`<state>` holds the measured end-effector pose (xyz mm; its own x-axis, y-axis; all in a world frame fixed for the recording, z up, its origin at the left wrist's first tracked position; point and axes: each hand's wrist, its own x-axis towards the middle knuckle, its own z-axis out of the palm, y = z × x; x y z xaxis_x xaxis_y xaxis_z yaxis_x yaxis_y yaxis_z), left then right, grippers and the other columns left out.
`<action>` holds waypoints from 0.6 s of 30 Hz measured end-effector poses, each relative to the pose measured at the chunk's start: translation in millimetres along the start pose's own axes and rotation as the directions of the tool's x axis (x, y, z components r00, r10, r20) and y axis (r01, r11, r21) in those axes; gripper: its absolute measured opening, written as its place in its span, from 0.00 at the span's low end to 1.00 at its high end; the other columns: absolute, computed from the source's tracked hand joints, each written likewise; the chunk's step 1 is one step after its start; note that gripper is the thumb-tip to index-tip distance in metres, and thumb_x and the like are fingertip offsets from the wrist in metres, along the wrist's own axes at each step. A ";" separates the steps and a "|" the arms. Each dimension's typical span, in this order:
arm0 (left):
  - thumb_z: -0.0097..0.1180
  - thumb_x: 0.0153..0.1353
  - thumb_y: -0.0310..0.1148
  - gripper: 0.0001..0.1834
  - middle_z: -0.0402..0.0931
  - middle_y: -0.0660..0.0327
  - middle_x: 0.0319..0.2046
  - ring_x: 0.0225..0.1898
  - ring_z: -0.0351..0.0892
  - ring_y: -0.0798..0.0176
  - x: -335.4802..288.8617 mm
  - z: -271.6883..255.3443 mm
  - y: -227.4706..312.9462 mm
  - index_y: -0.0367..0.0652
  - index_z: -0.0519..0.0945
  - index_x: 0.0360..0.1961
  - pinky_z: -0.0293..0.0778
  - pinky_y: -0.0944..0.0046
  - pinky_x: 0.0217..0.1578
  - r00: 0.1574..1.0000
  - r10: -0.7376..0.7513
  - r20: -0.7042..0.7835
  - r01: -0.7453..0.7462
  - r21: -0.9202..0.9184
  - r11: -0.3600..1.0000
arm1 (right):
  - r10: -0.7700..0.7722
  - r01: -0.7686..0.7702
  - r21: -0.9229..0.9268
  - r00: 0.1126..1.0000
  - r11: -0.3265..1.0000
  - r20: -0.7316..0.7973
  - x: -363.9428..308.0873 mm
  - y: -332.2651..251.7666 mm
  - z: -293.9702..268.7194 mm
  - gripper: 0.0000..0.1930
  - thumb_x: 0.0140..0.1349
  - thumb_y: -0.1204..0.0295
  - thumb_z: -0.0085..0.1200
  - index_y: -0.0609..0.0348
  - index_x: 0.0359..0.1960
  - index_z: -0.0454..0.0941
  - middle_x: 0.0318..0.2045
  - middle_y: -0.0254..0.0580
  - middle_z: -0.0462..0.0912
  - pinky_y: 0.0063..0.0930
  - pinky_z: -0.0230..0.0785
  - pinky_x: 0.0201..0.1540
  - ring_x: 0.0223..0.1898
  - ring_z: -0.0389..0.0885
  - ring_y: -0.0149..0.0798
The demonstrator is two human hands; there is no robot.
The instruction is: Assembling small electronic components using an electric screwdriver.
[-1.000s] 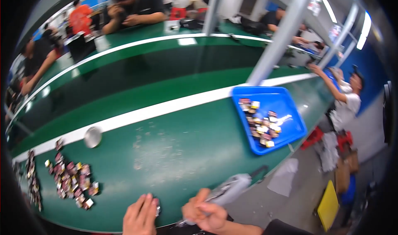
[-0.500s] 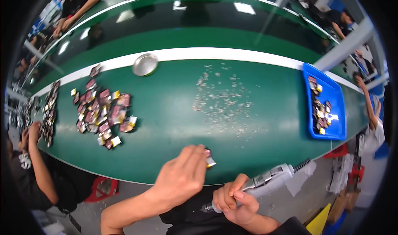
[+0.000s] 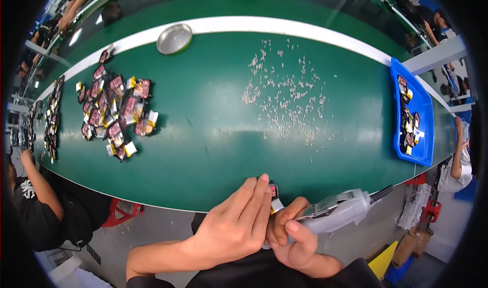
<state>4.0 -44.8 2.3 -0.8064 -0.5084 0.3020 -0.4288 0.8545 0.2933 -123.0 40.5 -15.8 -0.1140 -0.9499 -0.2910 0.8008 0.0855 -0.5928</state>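
Observation:
My right hand (image 3: pixel 295 237) is wrapped round a grey electric screwdriver (image 3: pixel 335 209), whose cord end points to the upper right. The tool's tip is hidden behind my left hand. My left hand (image 3: pixel 236 224) reaches over the front edge of the table, fingers long and pressed together. Against its fingers is a small black device (image 3: pixel 274 190) with a pink label and a white and yellow tab. The thumb is out of sight, but the hand appears to grip the device. The two hands nearly touch.
Small screws (image 3: pixel 290 95) lie scattered on the green tabletop (image 3: pixel 213 151). A heap of similar devices (image 3: pixel 114 107) is at left, with a round metal dish (image 3: pixel 174 38) behind it. At right, a blue tray (image 3: pixel 427 130) holds several devices. Other people sit around.
The view has shifted, so the tabletop appears higher. My left hand and the device have come nearer the table edge and my right hand. The screwdriver's tip, visible before, is now covered.

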 end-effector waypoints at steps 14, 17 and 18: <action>0.53 0.45 0.26 0.18 0.78 0.41 0.42 0.44 0.78 0.50 -0.5 2.1 5.6 0.22 0.80 0.36 0.78 0.65 0.44 0.998 0.020 0.051 -0.026 0.117 0.993 | -0.331 0.399 -0.145 0.877 0.905 0.347 52.6 -93.8 13.8 0.11 0.64 0.65 0.51 0.57 0.33 0.63 0.14 0.35 0.68 0.26 0.60 0.18 0.12 0.64 0.31; 0.53 0.46 0.26 0.18 0.78 0.41 0.42 0.45 0.78 0.49 -2.2 5.8 5.1 0.22 0.80 0.36 0.78 0.64 0.45 0.999 0.041 0.031 -0.045 0.133 0.990 | -0.320 0.393 -0.177 0.885 0.902 0.338 59.1 -86.8 12.8 0.11 0.64 0.65 0.49 0.57 0.34 0.62 0.14 0.35 0.67 0.27 0.59 0.18 0.13 0.64 0.32; 0.53 0.46 0.26 0.18 0.78 0.41 0.42 0.45 0.78 0.49 -1.9 5.6 4.9 0.22 0.80 0.36 0.78 0.64 0.45 0.999 0.038 0.032 -0.042 0.130 0.991 | -0.322 0.410 -0.186 0.871 0.893 0.370 63.7 -84.6 12.7 0.10 0.65 0.66 0.46 0.56 0.32 0.61 0.12 0.33 0.66 0.24 0.60 0.18 0.12 0.64 0.29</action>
<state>1.1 -39.1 -1.8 -0.8350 -0.4716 0.2834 -0.4438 0.8818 0.1596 -190.5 -31.0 25.4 -0.1398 -0.9664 0.2156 0.5590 -0.2568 -0.7884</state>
